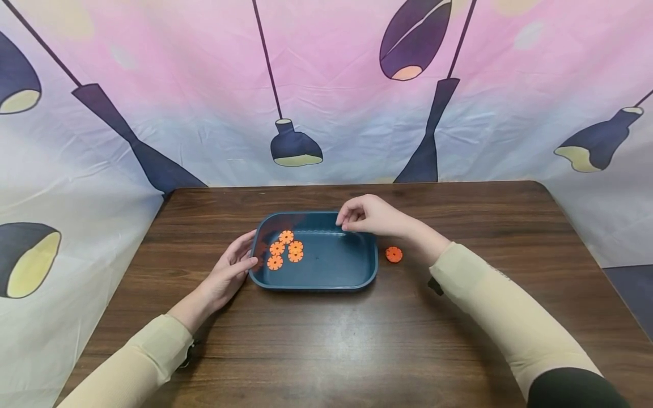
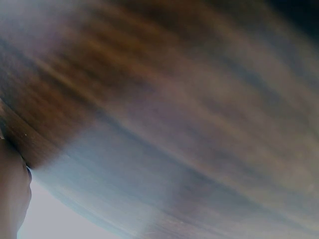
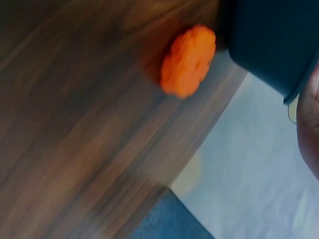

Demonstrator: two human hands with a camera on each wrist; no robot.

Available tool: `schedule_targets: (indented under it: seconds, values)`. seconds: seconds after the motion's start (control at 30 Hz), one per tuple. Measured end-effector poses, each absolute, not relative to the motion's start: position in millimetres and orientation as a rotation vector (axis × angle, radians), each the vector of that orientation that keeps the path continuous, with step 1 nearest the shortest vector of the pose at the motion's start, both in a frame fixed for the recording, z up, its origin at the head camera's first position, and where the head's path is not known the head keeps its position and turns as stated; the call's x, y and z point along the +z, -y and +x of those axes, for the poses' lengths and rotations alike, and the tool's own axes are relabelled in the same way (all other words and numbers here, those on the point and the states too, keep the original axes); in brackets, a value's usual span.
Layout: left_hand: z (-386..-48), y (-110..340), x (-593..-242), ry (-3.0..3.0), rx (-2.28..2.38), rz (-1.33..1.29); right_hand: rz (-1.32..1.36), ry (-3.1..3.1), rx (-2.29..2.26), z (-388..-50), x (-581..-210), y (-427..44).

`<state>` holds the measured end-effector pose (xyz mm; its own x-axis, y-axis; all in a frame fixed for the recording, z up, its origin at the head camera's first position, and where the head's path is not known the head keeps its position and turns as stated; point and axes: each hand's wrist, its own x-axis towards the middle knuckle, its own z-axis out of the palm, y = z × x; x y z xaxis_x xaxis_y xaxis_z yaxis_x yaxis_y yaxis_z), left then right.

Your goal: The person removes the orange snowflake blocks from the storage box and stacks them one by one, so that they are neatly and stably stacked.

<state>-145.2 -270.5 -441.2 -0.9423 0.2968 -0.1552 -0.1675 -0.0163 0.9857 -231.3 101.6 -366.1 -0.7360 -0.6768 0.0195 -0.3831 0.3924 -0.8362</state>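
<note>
My left hand (image 1: pixel 221 279) grips the left end of a blue tray (image 1: pixel 347 266), thumb at the rim and fingers along the outer wall. Several orange notched discs (image 1: pixel 277 248) lie inside at the tray's left side, two of them overlapping. Over the back right rim hovers my right hand (image 1: pixel 374 215), its fingers loosely bent, with nothing visible in them. One more orange disc (image 1: pixel 394 254) lies on the table just right of the tray; the right wrist view shows this disc (image 3: pixel 188 61) near the tray's outer wall (image 3: pixel 271 45). The left wrist view catches only an edge of a hand (image 2: pixel 12 191).
The brown wooden table (image 1: pixel 316 345) extends around the tray on all sides. Behind its far edge hangs a pink, blue and white cloth (image 1: pixel 347 136) printed with dark lamps. The left wrist view mostly shows blurred wood grain.
</note>
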Motion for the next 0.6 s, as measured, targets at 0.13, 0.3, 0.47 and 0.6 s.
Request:
schedule_targets:
  seconds: [0.13,0.3,0.47,0.6]
  values:
    - [-145,271,-441,-1.940,2.035,0.135,-0.952,-2.329,-1.258,-234,-370,-88]
    - [-145,271,-441,-1.948,2.034,0.136,-1.007,-2.329,-1.233,-237,-377,-70]
    - [-145,272,-441,-1.952,2.028,0.138,-1.038,-2.318,-1.223,-238,-383,-53]
    - [-145,272,-441,-1.950,2.028,0.141,-1.050,-2.299,-1.215,-237,-388,-41]
